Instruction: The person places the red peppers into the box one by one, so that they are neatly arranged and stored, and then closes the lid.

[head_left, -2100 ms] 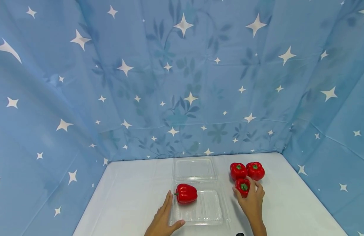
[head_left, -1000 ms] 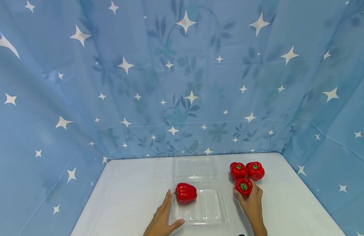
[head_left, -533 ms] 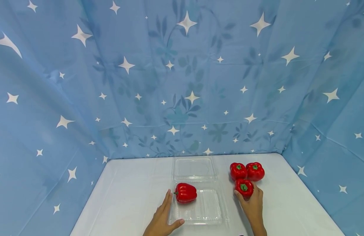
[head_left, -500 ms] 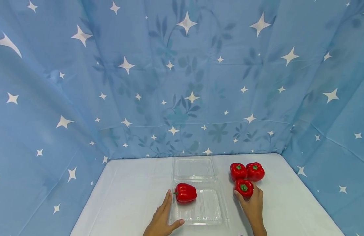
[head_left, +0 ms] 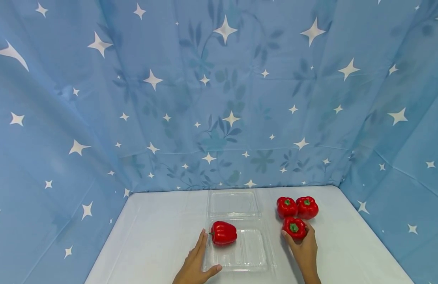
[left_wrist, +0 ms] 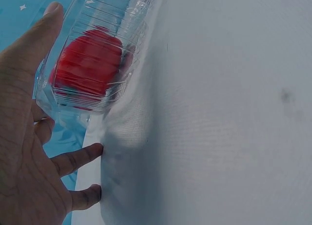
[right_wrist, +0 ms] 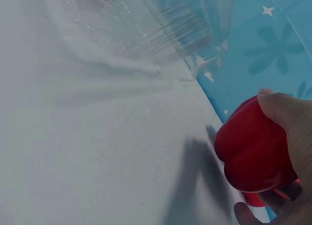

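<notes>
A clear plastic clamshell container [head_left: 253, 248] lies with its lid folded back on the white table. One red bell pepper [head_left: 223, 233] lies on its side in the left part of its base, green stem pointing left. My left hand [head_left: 195, 263] touches the container's left side, fingers extended and thumb out at the near side. In my right hand [head_left: 305, 249] is another red bell pepper [head_left: 294, 228], stem up, gripped between thumb and fingers. The right wrist view shows the thumb on that pepper [right_wrist: 253, 147] and its smooth lobed side; some fingers are hidden behind it.
Two more red bell peppers, one on the left [head_left: 286, 207] and one on the right [head_left: 307, 208], stand just beyond the held one. The container's lid [head_left: 234, 202] reaches toward the table's back edge. A blue star-patterned curtain [head_left: 219, 98] surrounds the table [head_left: 158, 228].
My right hand has shifted its fingers lower around the pepper's right side, and that pepper has turned and moved slightly right and nearer. The left hand and container have stayed put.
</notes>
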Available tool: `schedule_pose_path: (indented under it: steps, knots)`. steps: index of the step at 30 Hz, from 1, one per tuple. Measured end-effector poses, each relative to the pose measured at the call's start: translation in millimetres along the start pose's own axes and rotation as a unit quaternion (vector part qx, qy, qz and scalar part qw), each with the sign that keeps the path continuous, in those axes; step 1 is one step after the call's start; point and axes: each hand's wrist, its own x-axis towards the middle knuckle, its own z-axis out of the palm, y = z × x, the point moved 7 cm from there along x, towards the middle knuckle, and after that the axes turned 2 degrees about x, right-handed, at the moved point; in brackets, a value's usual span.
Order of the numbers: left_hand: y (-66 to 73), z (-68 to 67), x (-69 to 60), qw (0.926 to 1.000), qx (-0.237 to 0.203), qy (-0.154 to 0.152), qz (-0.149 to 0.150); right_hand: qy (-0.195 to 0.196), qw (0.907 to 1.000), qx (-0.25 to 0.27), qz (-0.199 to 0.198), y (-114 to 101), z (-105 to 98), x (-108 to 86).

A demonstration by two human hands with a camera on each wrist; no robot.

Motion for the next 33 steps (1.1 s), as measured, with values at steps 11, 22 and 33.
schedule_pose_path:
  steps: [11,22,33]
  knots:
    - [-1.5,0.3,0.0,1.0,0.002,0.007,-0.002,0.029,0.9966,0.066,-0.04,-25,-8,-8.5]
    - [-0.5,0.2,0.7,0.9999,0.006,0.011,0.012,-0.024,0.9906,0.12,-0.06,-50,1,-10.8]
    - [-1.8,1.4,2.0,0.9997,0.007,0.012,0.02,-0.06,0.9843,0.152,-0.067,-59,11,-13.0]
